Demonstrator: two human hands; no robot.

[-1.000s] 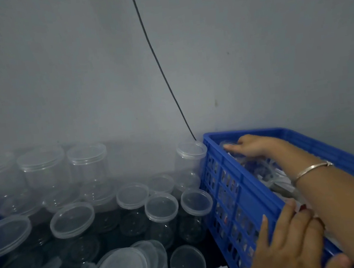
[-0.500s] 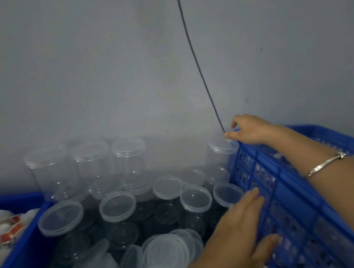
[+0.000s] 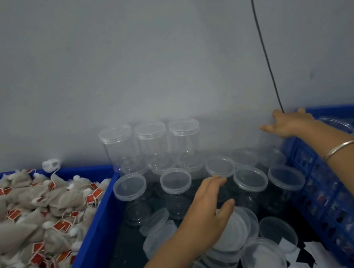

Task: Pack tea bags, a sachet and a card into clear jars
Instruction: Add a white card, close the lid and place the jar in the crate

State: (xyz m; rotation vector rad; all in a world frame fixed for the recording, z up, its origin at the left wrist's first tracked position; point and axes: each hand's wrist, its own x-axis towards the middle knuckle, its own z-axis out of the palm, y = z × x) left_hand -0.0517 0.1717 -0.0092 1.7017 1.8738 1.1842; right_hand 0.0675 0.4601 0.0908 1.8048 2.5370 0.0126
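Several clear jars with lids stand between two blue bins; one lidded jar (image 3: 175, 180) is near the middle and three taller ones (image 3: 151, 138) stand against the wall. Loose clear lids (image 3: 232, 234) lie piled in front. My left hand (image 3: 207, 211) hovers over these lids with fingers spread and holds nothing. My right hand (image 3: 289, 123) reaches over the far left corner of the blue crate (image 3: 315, 185), fingers stretched out above a blurred clear jar (image 3: 270, 143); contact with it is unclear. Grey tea bags with red tags (image 3: 38, 221) fill the left tub.
The blue tub (image 3: 90, 239) of tea bags borders the jars on the left, the slotted blue crate on the right. White paper cards (image 3: 302, 254) lie at the bottom right. A black cable (image 3: 260, 38) hangs down the grey wall behind.
The view has swung left, bringing the tea bag tub into sight. My left hand left the crate's side and moved over the loose lids. My right hand came out of the crate to its corner.
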